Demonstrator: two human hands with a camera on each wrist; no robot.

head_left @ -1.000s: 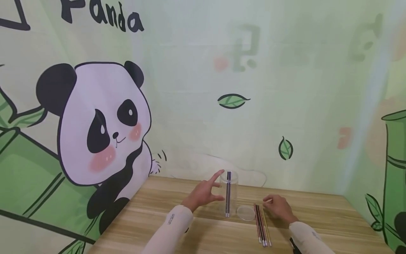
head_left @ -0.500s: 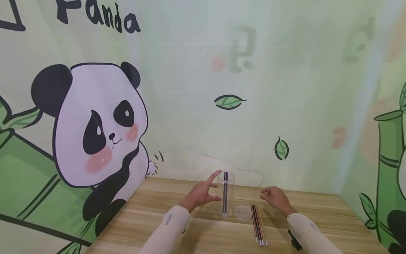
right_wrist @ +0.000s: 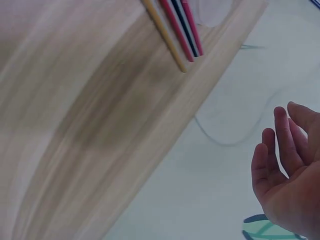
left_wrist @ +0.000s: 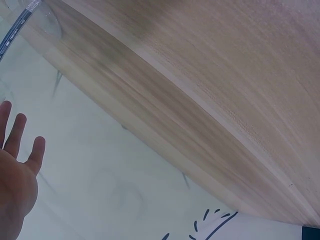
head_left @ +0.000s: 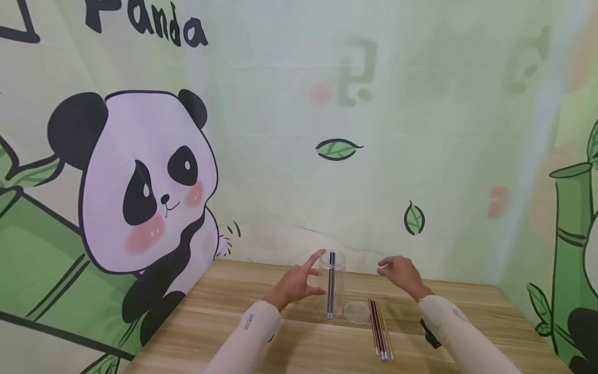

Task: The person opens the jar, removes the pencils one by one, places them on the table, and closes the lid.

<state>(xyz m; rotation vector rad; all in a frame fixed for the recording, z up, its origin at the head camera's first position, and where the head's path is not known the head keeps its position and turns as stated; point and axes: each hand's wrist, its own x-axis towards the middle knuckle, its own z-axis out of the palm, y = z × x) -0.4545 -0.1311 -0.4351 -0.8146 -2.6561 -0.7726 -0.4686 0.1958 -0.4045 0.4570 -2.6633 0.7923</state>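
Looks partway: dark pencils (head_left: 331,285) in the jar (head_left: 341,291), loose pencils (head_left: 379,330) out on the bench (head_left: 289,348).
The jar's pencils stand nearly upright, white ends down; the loose ones, apparently left to deal with, lie just right of the lid (head_left: 357,312), which is off, their long axes running away from the person, white ends nearest. The left hand (head_left: 294,283) has its grip spread at the jar, contact unclear; the right hand (head_left: 402,272) hangs raised, grip loosely curled, nothing visible in it.

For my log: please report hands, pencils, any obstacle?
Left hand beside jar, contact unclear. Right hand empty. Loose pencils on table; at least one dark pencil in jar. Lid off, beside loose pencils; no obstacle seen.
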